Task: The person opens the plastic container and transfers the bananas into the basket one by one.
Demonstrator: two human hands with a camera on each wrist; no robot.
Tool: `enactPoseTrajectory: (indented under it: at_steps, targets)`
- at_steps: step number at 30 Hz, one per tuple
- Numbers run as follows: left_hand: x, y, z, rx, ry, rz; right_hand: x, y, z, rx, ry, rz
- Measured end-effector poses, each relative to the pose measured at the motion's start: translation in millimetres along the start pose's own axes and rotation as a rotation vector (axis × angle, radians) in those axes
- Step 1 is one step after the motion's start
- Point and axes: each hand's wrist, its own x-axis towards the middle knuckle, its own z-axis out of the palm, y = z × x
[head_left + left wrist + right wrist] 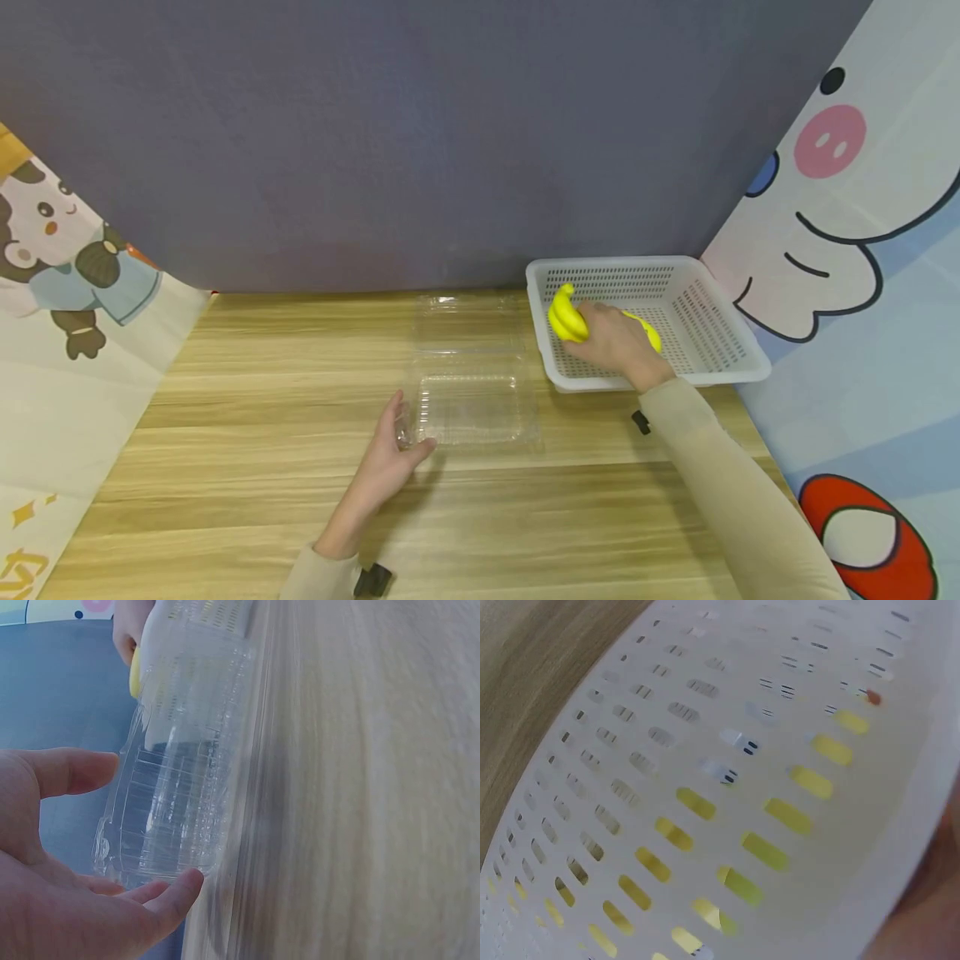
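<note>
My right hand (617, 337) reaches into the white basket (731, 333) and grips a bunch of yellow toy bananas (567, 317) at its left side. Behind the hand shows another yellow piece (651, 335); its kind is partly hidden. In the right wrist view the basket wall (885, 847) covers most of the hand, with yellow visible through its slots. A clear plastic clamshell box (471, 410) lies unfolded on the table. My left hand (386, 462) is at the box's near left corner, thumb and fingers spread around it; in the left wrist view fingertips (184, 889) touch the box's edge.
The wood-grain table (247, 467) meets a dark grey panel (420, 150) at the back. Printed cartoon panels stand to the left and right. The basket is beside the right panel (825, 350), its back rim close to the grey one.
</note>
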Motion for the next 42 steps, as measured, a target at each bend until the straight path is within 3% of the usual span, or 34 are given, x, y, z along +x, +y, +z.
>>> enactPoseTrajectory:
  at_steps: [34, 42]
  targets:
    - [-2.7, 0.0, 1.1, -0.001, 0.003, 0.016, 12.4, 16.1, 17.5, -0.077, -0.169, 0.056]
    - [-0.7, -0.6, 1.8, 0.001, 0.016, 0.007, 11.1, 17.5, 18.4, -0.09, -0.169, 0.059]
